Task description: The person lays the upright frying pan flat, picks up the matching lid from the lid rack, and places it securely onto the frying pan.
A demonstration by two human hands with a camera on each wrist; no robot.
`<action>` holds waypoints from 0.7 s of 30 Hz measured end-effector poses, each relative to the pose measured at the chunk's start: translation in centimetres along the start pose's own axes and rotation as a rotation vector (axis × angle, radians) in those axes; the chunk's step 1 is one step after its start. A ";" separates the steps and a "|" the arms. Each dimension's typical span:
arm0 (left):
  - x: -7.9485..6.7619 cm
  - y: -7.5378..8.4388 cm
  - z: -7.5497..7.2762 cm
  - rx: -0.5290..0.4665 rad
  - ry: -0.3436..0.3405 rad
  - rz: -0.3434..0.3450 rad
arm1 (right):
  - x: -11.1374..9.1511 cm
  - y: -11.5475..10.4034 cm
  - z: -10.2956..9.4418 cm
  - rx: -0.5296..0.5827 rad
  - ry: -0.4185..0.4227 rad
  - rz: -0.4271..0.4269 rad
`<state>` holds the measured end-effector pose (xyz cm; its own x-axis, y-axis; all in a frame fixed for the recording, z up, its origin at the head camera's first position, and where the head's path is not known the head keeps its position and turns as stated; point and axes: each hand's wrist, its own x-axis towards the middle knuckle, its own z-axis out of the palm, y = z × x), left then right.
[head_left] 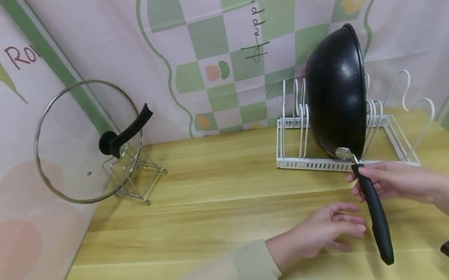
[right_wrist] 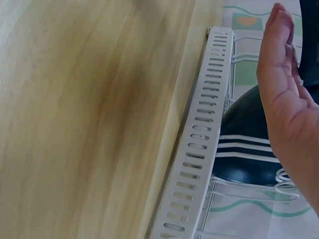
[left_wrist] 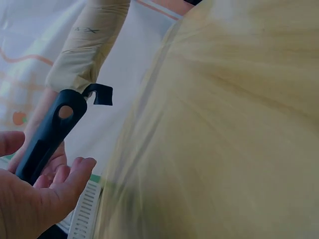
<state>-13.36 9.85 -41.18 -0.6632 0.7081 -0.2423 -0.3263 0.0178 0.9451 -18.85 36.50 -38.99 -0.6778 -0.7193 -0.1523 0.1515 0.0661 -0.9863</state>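
A black wok [head_left: 336,89] stands on edge in a white wire rack [head_left: 311,164], its underside turned to the left. Its long black handle [head_left: 377,218] slants out toward me over the table. My right hand [head_left: 396,182] holds the handle near the metal joint, thumb on the near side and fingertips showing past its left edge. Left of the handle, my left hand [head_left: 325,229] hovers with fingers spread and slightly bent, holding nothing. In the left wrist view the handle end [left_wrist: 65,112] with its hanging hole lies beyond the left palm.
At the left, a glass lid [head_left: 98,197] with a dark rim and black handle leans upright in a small wire stand [head_left: 145,190]. Patterned cloth [head_left: 209,36] hangs behind the wooden table [head_left: 199,202] and down both sides. Curved white rack dividers [head_left: 406,88] rise right of the wok.
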 end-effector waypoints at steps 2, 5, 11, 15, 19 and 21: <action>0.1 -0.1 0.3 -0.008 0.000 -0.010 | 0.0 0.0 0.2 0.004 0.019 0.009; 0.4 -0.2 0.8 -0.005 0.002 -0.024 | 0.1 -0.1 0.5 0.014 0.030 0.007; 0.9 0.0 1.5 -0.010 -0.024 -0.056 | 0.3 -0.3 1.0 0.066 0.006 -0.012; 1.3 0.0 1.9 -0.022 -0.012 -0.070 | 0.5 -0.4 1.2 0.094 -0.017 -0.019; 1.8 0.0 2.3 -0.026 0.001 -0.079 | 0.5 -0.4 1.2 0.114 -0.038 -0.031; 2.0 0.0 2.5 -0.032 0.002 -0.075 | 0.5 -0.4 1.2 0.126 -0.044 -0.033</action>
<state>-12.96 13.02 -41.14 -0.6376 0.7040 -0.3128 -0.3967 0.0481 0.9167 -18.38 35.31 -38.61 -0.6524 -0.7493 -0.1138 0.2205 -0.0440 -0.9744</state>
